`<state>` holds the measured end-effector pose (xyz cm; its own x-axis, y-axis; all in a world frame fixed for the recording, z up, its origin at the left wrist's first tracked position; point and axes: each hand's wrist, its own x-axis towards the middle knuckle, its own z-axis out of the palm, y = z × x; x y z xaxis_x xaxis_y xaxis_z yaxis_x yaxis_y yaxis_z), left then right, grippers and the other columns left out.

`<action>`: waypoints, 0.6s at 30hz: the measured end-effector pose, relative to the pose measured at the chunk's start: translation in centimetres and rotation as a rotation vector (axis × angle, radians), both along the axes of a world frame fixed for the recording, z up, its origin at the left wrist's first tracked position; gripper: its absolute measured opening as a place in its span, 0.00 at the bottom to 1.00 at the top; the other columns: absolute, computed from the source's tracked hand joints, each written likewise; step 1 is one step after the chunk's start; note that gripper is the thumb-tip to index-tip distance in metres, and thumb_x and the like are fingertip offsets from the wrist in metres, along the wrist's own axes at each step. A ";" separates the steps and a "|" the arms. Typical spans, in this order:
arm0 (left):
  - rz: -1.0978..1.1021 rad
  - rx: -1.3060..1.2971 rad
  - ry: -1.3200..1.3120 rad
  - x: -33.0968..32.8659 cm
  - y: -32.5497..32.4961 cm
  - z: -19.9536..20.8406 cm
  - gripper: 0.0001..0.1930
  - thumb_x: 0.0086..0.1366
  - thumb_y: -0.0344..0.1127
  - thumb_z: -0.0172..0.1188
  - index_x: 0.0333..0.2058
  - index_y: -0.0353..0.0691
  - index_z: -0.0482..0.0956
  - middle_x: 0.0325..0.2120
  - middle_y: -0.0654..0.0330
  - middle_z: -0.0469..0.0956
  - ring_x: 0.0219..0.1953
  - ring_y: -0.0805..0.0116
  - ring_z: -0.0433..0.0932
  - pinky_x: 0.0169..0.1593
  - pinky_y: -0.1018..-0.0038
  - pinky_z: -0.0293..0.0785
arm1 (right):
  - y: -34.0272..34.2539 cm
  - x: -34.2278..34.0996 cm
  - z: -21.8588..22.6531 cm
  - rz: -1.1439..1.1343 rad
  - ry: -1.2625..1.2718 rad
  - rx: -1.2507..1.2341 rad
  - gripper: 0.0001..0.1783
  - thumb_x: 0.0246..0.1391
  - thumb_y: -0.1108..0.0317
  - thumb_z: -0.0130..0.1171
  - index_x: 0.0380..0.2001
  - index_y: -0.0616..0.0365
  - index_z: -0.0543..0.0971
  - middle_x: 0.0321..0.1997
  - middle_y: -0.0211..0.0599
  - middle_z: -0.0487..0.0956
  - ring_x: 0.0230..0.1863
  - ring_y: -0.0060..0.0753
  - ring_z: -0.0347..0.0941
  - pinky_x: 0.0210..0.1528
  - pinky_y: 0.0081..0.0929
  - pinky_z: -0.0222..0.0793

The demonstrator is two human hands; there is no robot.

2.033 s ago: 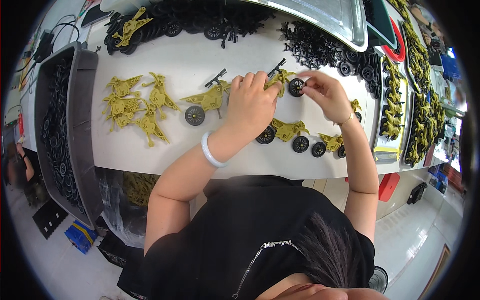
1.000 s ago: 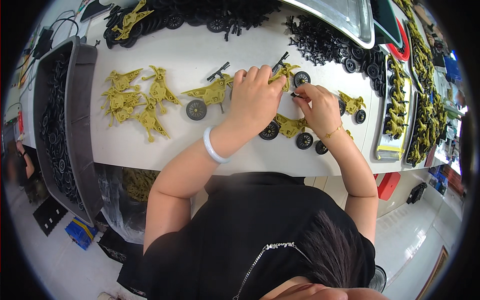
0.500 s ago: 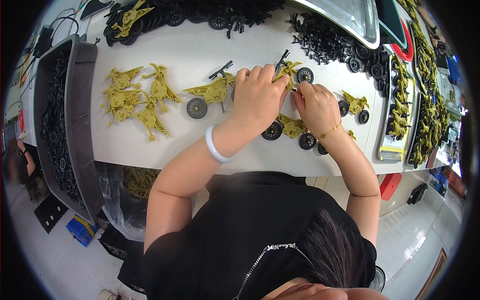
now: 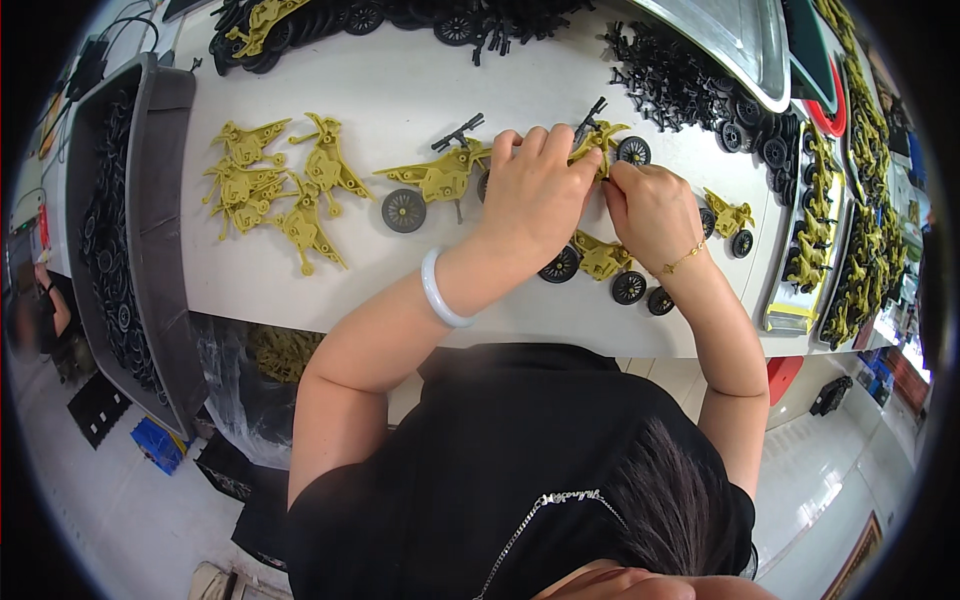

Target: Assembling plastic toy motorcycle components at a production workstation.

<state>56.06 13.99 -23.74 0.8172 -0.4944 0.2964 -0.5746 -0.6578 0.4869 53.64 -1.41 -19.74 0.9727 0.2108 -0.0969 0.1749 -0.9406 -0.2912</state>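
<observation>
A: Which step do we have in hand?
B: Fitting, we judge: we seem to be joining a small part to the yellow-green bike body (image 4: 604,140), which lies on the surface (image 4: 400,285) between our hands.
A: How do our hands stand?
B: Our left hand (image 4: 537,190) holds the body's left part, thumb along it. Our right hand (image 4: 655,210) is narrow, thumb and fingers bunched at the body's near edge; whether it pinches a part, we cannot tell, since our fingers hide it.
A: What else shows there?
B: A black handlebar (image 4: 593,117) juts from its far side, and a black wheel (image 4: 633,151) sits at its right end.
A: What does our next move call for?
B: A steady left hand, we think, and a short, straight push from the right, without knocking the wheel askew.
</observation>
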 end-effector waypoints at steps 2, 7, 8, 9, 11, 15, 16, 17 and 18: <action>-0.002 0.002 0.008 0.0 0.0 -0.1 0.13 0.53 0.34 0.63 0.39 0.48 0.82 0.27 0.65 0.67 0.35 0.66 0.69 0.45 0.65 0.58 | 0.1 0.2 0.1 -0.002 0.025 -0.001 0.05 0.49 0.71 0.55 0.23 0.61 0.74 0.21 0.46 0.76 0.26 0.48 0.75 0.31 0.40 0.72; -0.009 0.044 0.017 0.2 -0.3 0.1 0.11 0.55 0.34 0.61 0.39 0.46 0.82 0.28 0.64 0.66 0.34 0.66 0.68 0.44 0.65 0.58 | 0.2 1.4 0.0 -0.010 0.120 0.012 0.05 0.49 0.71 0.54 0.24 0.62 0.76 0.21 0.49 0.77 0.26 0.50 0.76 0.31 0.42 0.72; -0.012 0.044 0.019 0.2 -0.2 0.2 0.11 0.55 0.34 0.60 0.38 0.46 0.82 0.28 0.64 0.66 0.34 0.66 0.68 0.44 0.65 0.58 | -0.1 1.6 -0.3 -0.008 0.125 0.032 0.06 0.48 0.71 0.54 0.24 0.62 0.76 0.21 0.49 0.77 0.26 0.50 0.76 0.32 0.42 0.72; -0.014 0.044 0.019 0.3 -0.2 0.3 0.10 0.56 0.34 0.60 0.38 0.46 0.82 0.28 0.64 0.66 0.34 0.66 0.68 0.44 0.65 0.58 | -0.3 1.7 -0.4 -0.005 0.129 0.051 0.06 0.48 0.71 0.53 0.25 0.62 0.77 0.21 0.49 0.77 0.26 0.50 0.76 0.32 0.42 0.72; -0.009 0.044 0.003 0.2 -0.3 0.2 0.10 0.56 0.33 0.60 0.38 0.46 0.82 0.28 0.64 0.66 0.34 0.66 0.68 0.44 0.65 0.58 | 0.0 1.8 -0.2 -0.021 0.157 0.015 0.05 0.48 0.72 0.53 0.25 0.61 0.77 0.22 0.49 0.77 0.27 0.52 0.75 0.33 0.42 0.72; 0.003 0.034 -0.022 0.2 -0.3 0.2 0.11 0.55 0.33 0.60 0.38 0.46 0.82 0.30 0.64 0.68 0.36 0.66 0.68 0.45 0.65 0.57 | 0.1 1.7 -0.2 -0.058 0.150 0.011 0.07 0.48 0.69 0.55 0.25 0.62 0.78 0.22 0.48 0.78 0.28 0.50 0.76 0.34 0.40 0.73; 0.006 0.031 -0.034 0.3 -0.1 0.3 0.11 0.55 0.33 0.60 0.38 0.46 0.82 0.30 0.64 0.68 0.36 0.66 0.68 0.45 0.65 0.57 | 0.0 1.7 0.1 -0.055 0.138 0.008 0.07 0.48 0.69 0.55 0.25 0.62 0.78 0.22 0.48 0.78 0.28 0.50 0.76 0.34 0.40 0.73; 0.005 0.019 -0.032 0.4 0.1 0.4 0.11 0.55 0.34 0.60 0.39 0.47 0.82 0.31 0.65 0.68 0.37 0.66 0.68 0.45 0.64 0.57 | 0.0 1.5 0.5 -0.047 0.166 -0.026 0.08 0.48 0.67 0.56 0.25 0.62 0.78 0.22 0.48 0.78 0.28 0.50 0.76 0.34 0.40 0.73; 0.004 0.007 -0.030 0.4 0.3 0.5 0.12 0.54 0.34 0.61 0.39 0.47 0.81 0.32 0.65 0.69 0.38 0.66 0.68 0.45 0.64 0.57 | 0.0 1.2 1.0 -0.039 0.194 -0.060 0.09 0.48 0.65 0.57 0.25 0.61 0.78 0.22 0.48 0.78 0.28 0.50 0.76 0.33 0.40 0.73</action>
